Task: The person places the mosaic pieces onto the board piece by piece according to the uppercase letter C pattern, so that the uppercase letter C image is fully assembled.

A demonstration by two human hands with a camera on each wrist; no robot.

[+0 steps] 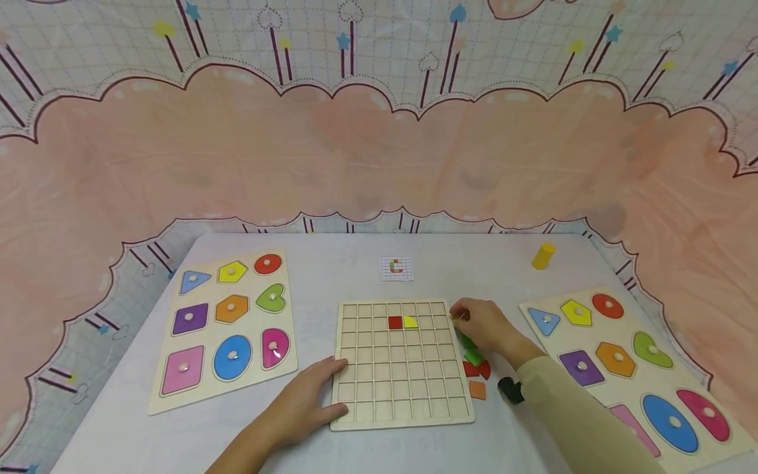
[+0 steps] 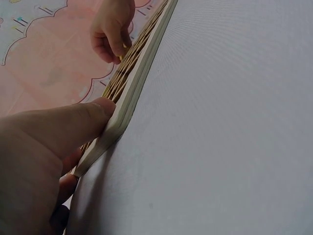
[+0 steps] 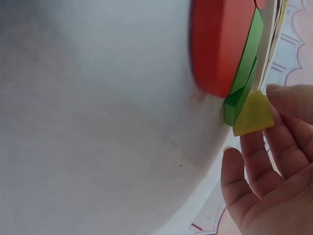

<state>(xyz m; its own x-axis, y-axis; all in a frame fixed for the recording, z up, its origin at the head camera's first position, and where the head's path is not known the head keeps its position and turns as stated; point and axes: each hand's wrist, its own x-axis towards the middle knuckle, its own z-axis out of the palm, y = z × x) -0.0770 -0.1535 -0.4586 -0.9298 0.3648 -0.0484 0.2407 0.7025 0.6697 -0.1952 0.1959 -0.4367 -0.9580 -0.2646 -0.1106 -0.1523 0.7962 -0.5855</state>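
My left hand (image 1: 302, 400) rests at the left edge of a wooden grid board (image 1: 387, 411), thumb and forefinger spread along its rim. In the left wrist view the thumb (image 2: 73, 120) touches the rim near a corner. Just off the board's upper right, my right hand (image 1: 487, 324) pinches a small yellow block (image 3: 254, 115) between thumb and fingers. A red square (image 1: 395, 322) and a yellow quarter-round piece (image 1: 410, 322) sit side by side in the grid. Green blocks (image 3: 247, 63) and a red block (image 3: 215, 49) lie near the right hand.
An orange square (image 1: 477, 390) lies beside the board's lower right. Knobbed shape puzzles stand at left (image 1: 222, 336) and right (image 1: 628, 382). Behind the board are a small pattern card (image 1: 396, 268) and a yellow cylinder (image 1: 543, 256). A patterned cloth (image 1: 379, 158) hangs beyond the table.
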